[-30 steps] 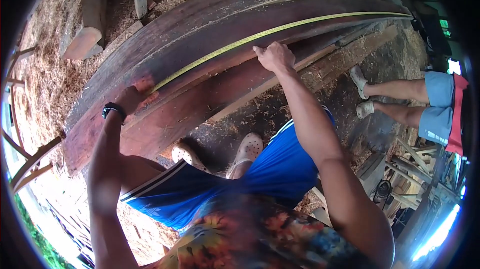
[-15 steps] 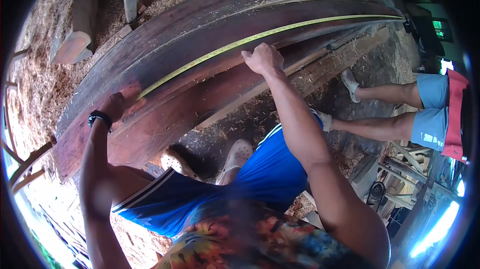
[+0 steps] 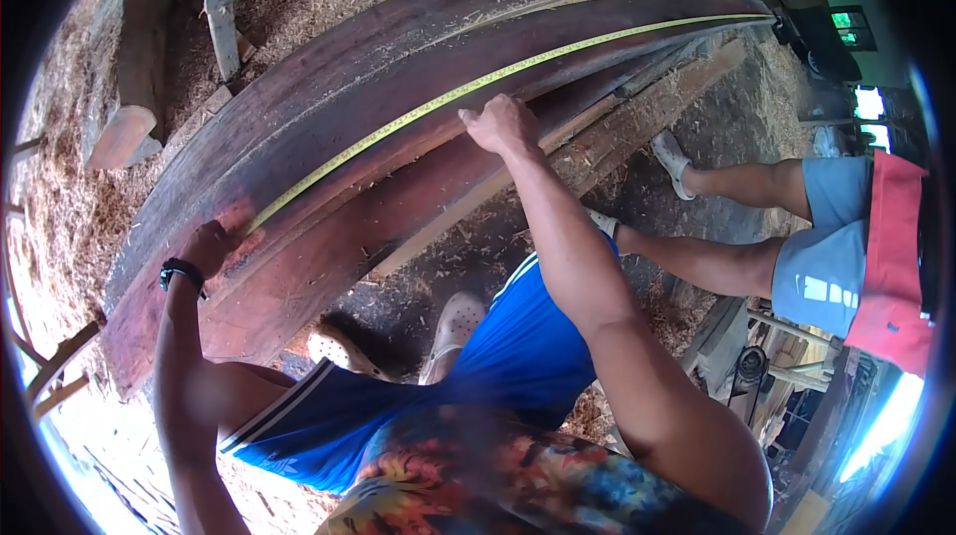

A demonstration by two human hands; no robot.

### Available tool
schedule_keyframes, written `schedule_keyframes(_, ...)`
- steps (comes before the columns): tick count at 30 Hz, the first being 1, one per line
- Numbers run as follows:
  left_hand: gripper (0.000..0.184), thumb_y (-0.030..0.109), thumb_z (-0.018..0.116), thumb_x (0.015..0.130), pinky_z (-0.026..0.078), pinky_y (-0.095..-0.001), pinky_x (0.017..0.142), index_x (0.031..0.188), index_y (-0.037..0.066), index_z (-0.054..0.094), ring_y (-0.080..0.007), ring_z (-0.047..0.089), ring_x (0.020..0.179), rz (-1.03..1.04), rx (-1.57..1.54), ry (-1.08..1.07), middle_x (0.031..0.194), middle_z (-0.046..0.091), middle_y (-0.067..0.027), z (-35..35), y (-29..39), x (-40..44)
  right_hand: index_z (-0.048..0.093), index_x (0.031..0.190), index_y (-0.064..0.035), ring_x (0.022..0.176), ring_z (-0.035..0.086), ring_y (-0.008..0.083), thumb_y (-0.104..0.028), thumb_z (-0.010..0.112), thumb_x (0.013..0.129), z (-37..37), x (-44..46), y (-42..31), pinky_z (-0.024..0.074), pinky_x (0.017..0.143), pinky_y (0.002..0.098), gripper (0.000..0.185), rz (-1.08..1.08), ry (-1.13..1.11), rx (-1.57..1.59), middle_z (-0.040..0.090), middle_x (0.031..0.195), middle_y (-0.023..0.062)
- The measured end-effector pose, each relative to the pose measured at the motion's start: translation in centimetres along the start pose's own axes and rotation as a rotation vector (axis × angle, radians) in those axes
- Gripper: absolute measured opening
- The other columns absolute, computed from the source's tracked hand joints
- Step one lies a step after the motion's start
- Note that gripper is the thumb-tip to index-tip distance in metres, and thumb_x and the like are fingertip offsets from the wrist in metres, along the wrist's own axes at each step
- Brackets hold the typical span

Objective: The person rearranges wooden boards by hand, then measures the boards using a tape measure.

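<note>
A yellow tape measure (image 3: 438, 101) lies stretched along a dark reddish wooden plank (image 3: 368, 102), from the lower left to the far upper right. My left hand (image 3: 206, 247), with a dark band at the wrist, is closed on the near end of the tape. Over the plank's near edge, just below the middle of the tape, my right hand (image 3: 503, 125) is closed with thumb or forefinger pointing left. Whether it grips anything is hidden. More reddish planks (image 3: 299, 291) lie beside the measured one.
Another person (image 3: 817, 266) in grey shorts and a red top stands at the right. A thick timber (image 3: 124, 107) and a wooden frame (image 3: 221, 17) stand at the upper left. Wood shavings (image 3: 60, 176) cover the ground. A machine with a pulley (image 3: 751, 364) is at the lower right.
The view has shifted, so planks and hands appear further left. The other person has come closer, with legs further apart. My left hand remains at the tape's end.
</note>
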State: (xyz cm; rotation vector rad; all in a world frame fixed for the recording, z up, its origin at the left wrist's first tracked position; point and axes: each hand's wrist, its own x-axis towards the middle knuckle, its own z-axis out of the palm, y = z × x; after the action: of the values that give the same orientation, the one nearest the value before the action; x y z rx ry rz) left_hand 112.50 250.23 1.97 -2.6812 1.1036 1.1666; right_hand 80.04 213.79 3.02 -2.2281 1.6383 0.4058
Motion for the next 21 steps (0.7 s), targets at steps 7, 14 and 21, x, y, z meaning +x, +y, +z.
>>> schedule_keyframes(7, 0.043, 0.039, 0.069, 0.083, 0.049, -0.0416, 0.08, 0.098, -0.001, 0.064, -0.0337, 0.064, 0.092, 0.015, -0.006, -0.007, 0.097, 0.068, -0.021, 0.5, -1.3, 0.5, 0.07, 0.103, -0.0039, 0.104, 0.064, 0.0349, -0.046, 0.065, 0.083, -1.6, 0.6, 0.9, 0.0528, 0.089, 0.0433, 0.047, 0.096, 0.112, 0.075, 0.066, 0.11, 0.0213)
schedule_keyframes(14, 0.041, 0.039, 0.07, 0.082, 0.049, -0.0413, 0.076, 0.094, 0.0, 0.066, -0.0317, 0.064, 0.086, 0.044, 0.024, 0.036, 0.092, 0.067, -0.0196, 1.1, -1.9, 1.1, 0.071, 0.099, -0.0049, 0.101, 0.065, 0.0338, -0.044, 0.067, 0.082, 0.5, -0.5, -2.5, 0.0529, 0.088, 0.0427, 0.043, -0.122, 0.081, 0.019, 0.068, 0.106, 0.0189)
schedule_keyframes(21, 0.041, 0.038, 0.072, 0.08, 0.049, -0.041, 0.073, 0.092, 0.0, 0.067, -0.03, 0.065, 0.082, 0.063, -0.003, 0.075, 0.087, 0.068, -0.0193, 1.3, -2.3, 1.2, 0.072, 0.094, -0.006, 0.096, 0.067, 0.0335, -0.043, 0.068, 0.08, 0.9, -0.9, -4.0, 0.0542, 0.083, 0.0436, 0.04, -0.2, 0.09, 0.013, 0.069, 0.1, 0.0178)
